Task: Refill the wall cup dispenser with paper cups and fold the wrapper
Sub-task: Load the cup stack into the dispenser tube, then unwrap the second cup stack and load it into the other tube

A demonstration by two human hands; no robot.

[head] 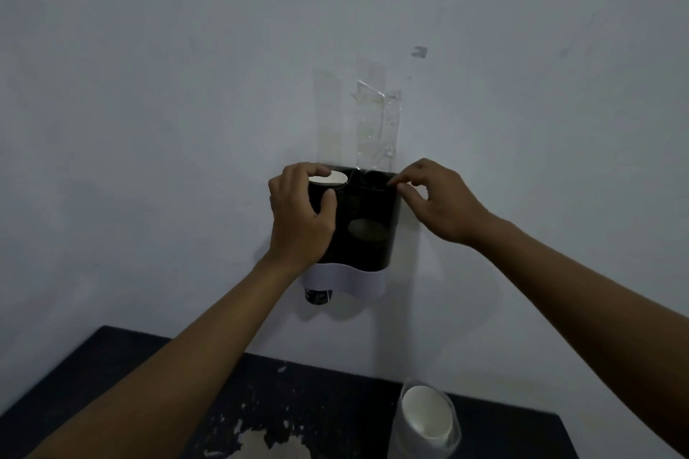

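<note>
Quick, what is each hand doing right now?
Left hand: curled round the stack of paper cups in the dispenser's left tube.
Right hand: thumb and forefinger pinching the dispenser's top right rim.

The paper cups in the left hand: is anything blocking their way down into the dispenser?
Nothing visible blocks them. The left hand holds the paper cups already in the dispenser's left tube. The right hand pinches the right tube's rim, clear of them.
</note>
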